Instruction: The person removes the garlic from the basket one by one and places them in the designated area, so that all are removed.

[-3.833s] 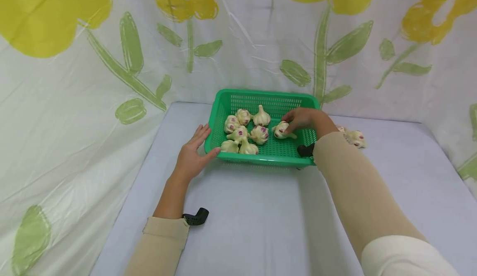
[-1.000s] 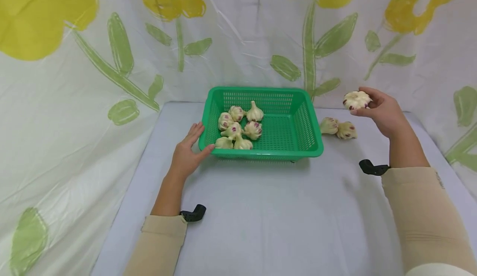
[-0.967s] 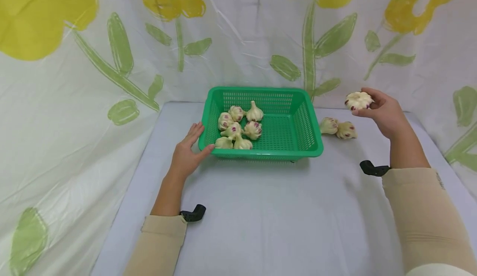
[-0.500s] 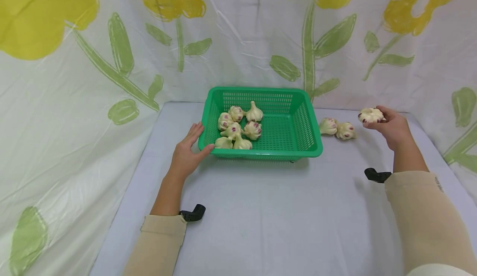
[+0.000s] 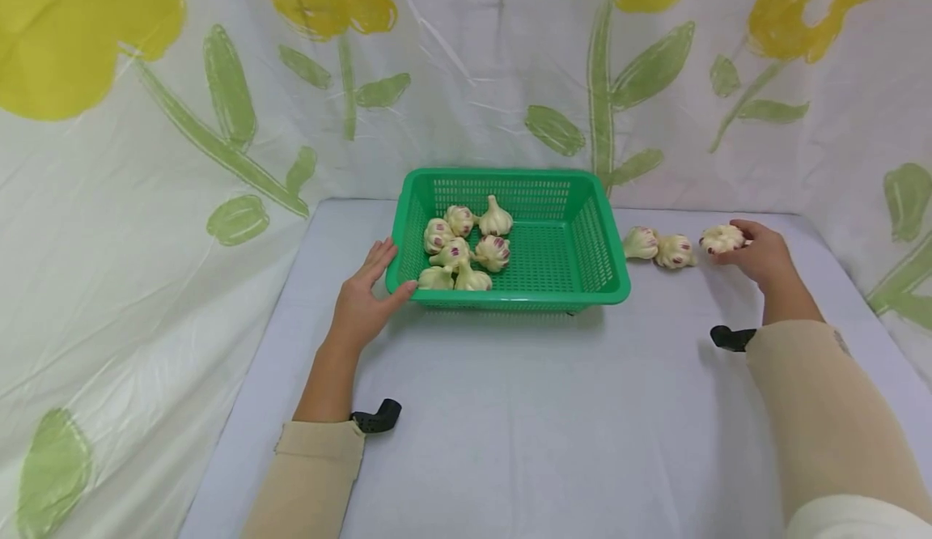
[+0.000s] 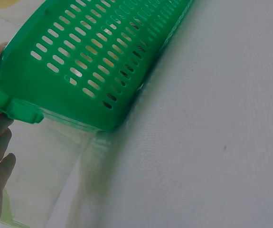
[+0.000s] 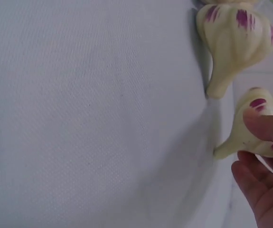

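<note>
A green plastic basket point(image 5: 510, 297) stands at the back of the table, with several garlic bulbs point(image 5: 493, 253) gathered in its left half. My left hand point(image 5: 364, 304) rests against its left end, fingers straight along the side and thumb at the front corner. In the left wrist view, part of that hand shows beside the slotted basket wall point(image 6: 17, 71). To the right of the basket, my right hand point(image 5: 770, 257) holds a garlic bulb point(image 5: 721, 239) between thumb and fingers, low over the table. The right wrist view shows this bulb point(image 7: 240, 134) with its stem pointing away from the palm.
Two more garlic bulbs, one point(image 5: 641, 243) near the basket and another point(image 5: 675, 252) beside it, lie on the white-covered table point(image 5: 553, 426). A white flower-printed curtain point(image 5: 473, 102) hangs behind the table and along its sides.
My right hand has lifted a garlic bulb out of the basket, carried it right, and lowered it beside the two bulbs on the table. My left hand has stayed at the basket.
</note>
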### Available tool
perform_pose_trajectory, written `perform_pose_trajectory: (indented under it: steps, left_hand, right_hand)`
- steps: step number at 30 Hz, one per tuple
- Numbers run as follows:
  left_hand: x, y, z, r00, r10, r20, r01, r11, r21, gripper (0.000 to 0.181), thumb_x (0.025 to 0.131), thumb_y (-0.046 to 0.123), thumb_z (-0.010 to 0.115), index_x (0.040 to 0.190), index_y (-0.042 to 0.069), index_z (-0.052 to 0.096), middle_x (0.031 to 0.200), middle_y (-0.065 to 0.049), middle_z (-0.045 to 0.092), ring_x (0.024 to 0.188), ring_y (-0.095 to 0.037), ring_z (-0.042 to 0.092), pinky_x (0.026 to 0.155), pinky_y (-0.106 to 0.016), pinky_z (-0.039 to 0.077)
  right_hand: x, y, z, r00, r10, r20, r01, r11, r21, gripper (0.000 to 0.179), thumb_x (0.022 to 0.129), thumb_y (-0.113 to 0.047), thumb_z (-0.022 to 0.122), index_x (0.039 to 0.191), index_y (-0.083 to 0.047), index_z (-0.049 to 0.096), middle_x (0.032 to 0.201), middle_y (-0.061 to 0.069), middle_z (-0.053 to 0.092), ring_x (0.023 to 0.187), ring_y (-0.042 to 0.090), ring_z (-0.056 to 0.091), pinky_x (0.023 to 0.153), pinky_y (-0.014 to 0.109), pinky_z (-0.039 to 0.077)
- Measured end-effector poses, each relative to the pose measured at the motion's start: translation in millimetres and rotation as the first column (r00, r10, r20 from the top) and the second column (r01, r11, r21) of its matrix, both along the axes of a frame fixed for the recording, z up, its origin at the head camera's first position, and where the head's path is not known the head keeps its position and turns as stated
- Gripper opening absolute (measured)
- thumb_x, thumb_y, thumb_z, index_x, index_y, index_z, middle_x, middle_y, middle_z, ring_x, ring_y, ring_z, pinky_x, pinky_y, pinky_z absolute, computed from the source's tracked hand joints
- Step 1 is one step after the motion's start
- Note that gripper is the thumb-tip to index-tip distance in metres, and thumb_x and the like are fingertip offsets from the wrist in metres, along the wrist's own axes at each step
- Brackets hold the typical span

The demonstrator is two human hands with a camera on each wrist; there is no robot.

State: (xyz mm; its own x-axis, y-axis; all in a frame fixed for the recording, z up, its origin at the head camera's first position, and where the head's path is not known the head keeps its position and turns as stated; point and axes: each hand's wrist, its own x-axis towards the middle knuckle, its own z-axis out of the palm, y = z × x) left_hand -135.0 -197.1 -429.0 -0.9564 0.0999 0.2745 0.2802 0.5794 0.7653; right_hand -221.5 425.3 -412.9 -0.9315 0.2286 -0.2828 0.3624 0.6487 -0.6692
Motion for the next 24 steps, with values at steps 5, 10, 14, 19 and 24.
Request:
perform_pose_trajectory:
  steps: [5, 10, 14, 19, 24]
  left_hand:
    - [-1.1, -1.7, -1.6, 1.0, 0.004, 0.002, -0.004, 1.0, 0.001, 0.072, 0.09, 0.046, 0.069, 0.15, 0.015, 0.043, 0.158, 0.007, 0.034, 0.15, -0.012, 0.021, 0.119, -0.049, 0.028]
    - [-3.0, -0.9, -2.6, 1.0, -0.009, 0.005, 0.009, 1.0, 0.0, 0.072, 0.09, 0.045, 0.068, 0.15, 0.014, 0.042, 0.159, 0.006, 0.033, 0.151, -0.012, 0.02, 0.119, -0.05, 0.028]
    - [-2.7, 0.0, -0.6, 1.0, -0.006, 0.016, 0.006, 1.0, -0.003, 0.073, 0.09, 0.046, 0.069, 0.15, 0.014, 0.042, 0.159, 0.006, 0.033, 0.151, -0.013, 0.02, 0.119, -0.049, 0.027]
    - [-1.6, 0.8, 0.7, 1.0, -0.007, 0.025, 0.007, 1.0, 0.002, 0.072, 0.09, 0.043, 0.069, 0.15, 0.014, 0.041, 0.159, 0.005, 0.033, 0.151, -0.013, 0.019, 0.12, -0.049, 0.026]
    - [-1.0, 0.7, -0.2, 1.0, -0.002, 0.008, 0.002, 1.0, -0.001, 0.072, 0.09, 0.042, 0.07, 0.15, 0.014, 0.042, 0.159, 0.003, 0.034, 0.151, -0.014, 0.021, 0.119, -0.05, 0.027]
  right_hand:
    - [-4.4, -5.0, 0.8, 0.999, 0.041, 0.022, -0.041, 0.999, 0.035, 0.095, 0.084, -0.025, 0.079, 0.157, -0.009, 0.02, 0.156, 0.031, 0.024, 0.136, 0.048, 0.029, 0.11, 0.066, 0.03]
    - [-3.8, -8.5, 2.4, 0.997, 0.059, 0.042, -0.062, 0.995, 0.074, 0.093, 0.086, -0.022, 0.077, 0.157, -0.01, 0.02, 0.154, 0.033, 0.025, 0.134, 0.05, 0.028, 0.109, 0.067, 0.03]
    - [-6.7, -10.3, 1.3, 0.994, 0.097, 0.046, -0.101, 0.988, 0.117, 0.091, 0.087, -0.02, 0.075, 0.157, -0.01, 0.019, 0.151, 0.036, 0.026, 0.134, 0.052, 0.027, 0.109, 0.067, 0.028]
    - [-11.8, -11.4, -2.3, 0.992, 0.113, 0.056, -0.12, 0.983, 0.139, 0.091, 0.086, -0.016, 0.074, 0.156, -0.006, 0.018, 0.149, 0.037, 0.029, 0.135, 0.053, 0.027, 0.11, 0.067, 0.026]
    - [-13.6, -14.2, -2.4, 0.992, 0.109, 0.068, -0.118, 0.984, 0.136, 0.089, 0.087, -0.013, 0.072, 0.156, -0.002, 0.016, 0.151, 0.036, 0.027, 0.137, 0.054, 0.025, 0.112, 0.067, 0.023]
